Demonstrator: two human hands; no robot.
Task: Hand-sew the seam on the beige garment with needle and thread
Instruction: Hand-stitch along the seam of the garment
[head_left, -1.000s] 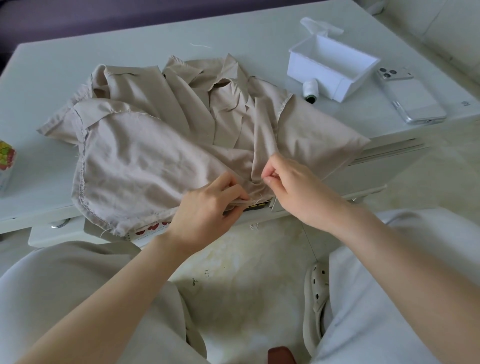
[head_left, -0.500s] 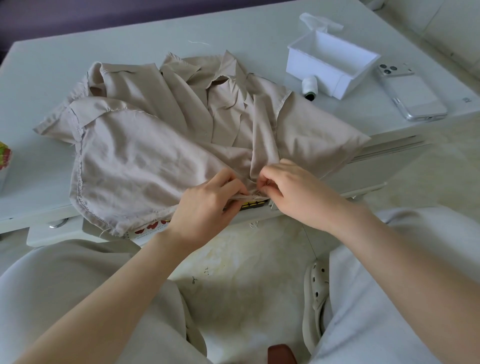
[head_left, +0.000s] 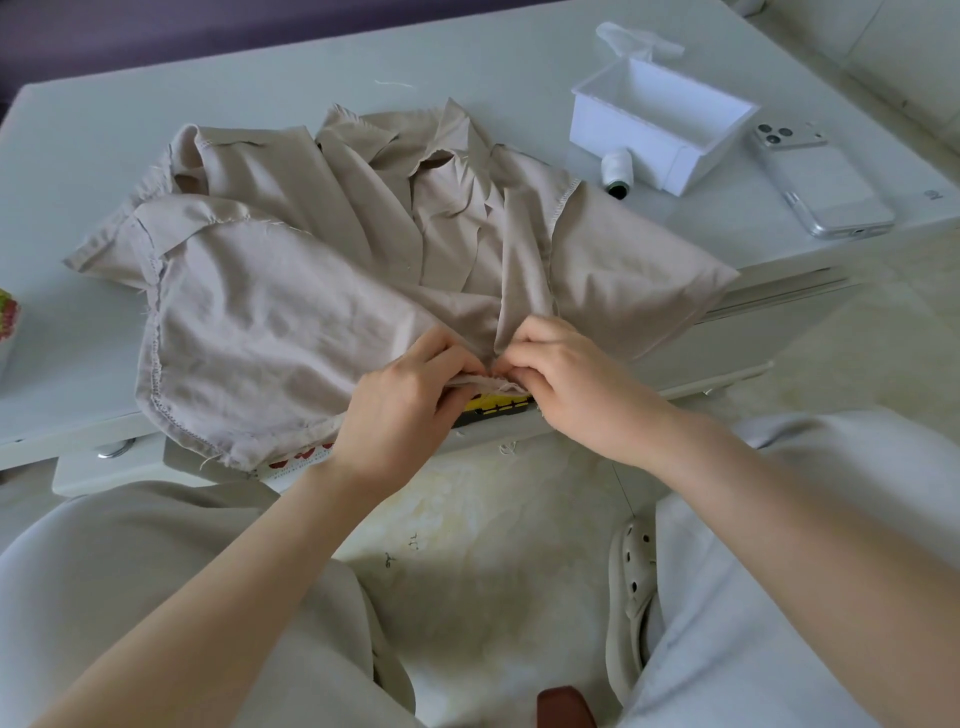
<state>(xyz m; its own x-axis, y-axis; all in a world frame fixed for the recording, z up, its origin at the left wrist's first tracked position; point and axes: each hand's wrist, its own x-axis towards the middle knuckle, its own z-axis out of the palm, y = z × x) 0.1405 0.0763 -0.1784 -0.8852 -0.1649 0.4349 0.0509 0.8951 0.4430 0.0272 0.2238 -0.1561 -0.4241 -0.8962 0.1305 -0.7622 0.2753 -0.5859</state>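
Observation:
The beige garment lies crumpled on the white table, its near edge hanging over the front. My left hand pinches the frayed seam edge at the table's front. My right hand meets it there, fingers curled and pinching the same edge. A thin thread hangs down below my right wrist. The needle is too small to make out between the fingertips. A white thread spool lies on its side behind the garment.
A white open box stands at the back right with a phone face down beside it. A yellow and black item shows under the hands at the table edge. My knees and a shoe are below.
My right hand has dropped from the raised fold down to the seam edge, closing against my left hand. The left hand has stayed in place on the fabric.

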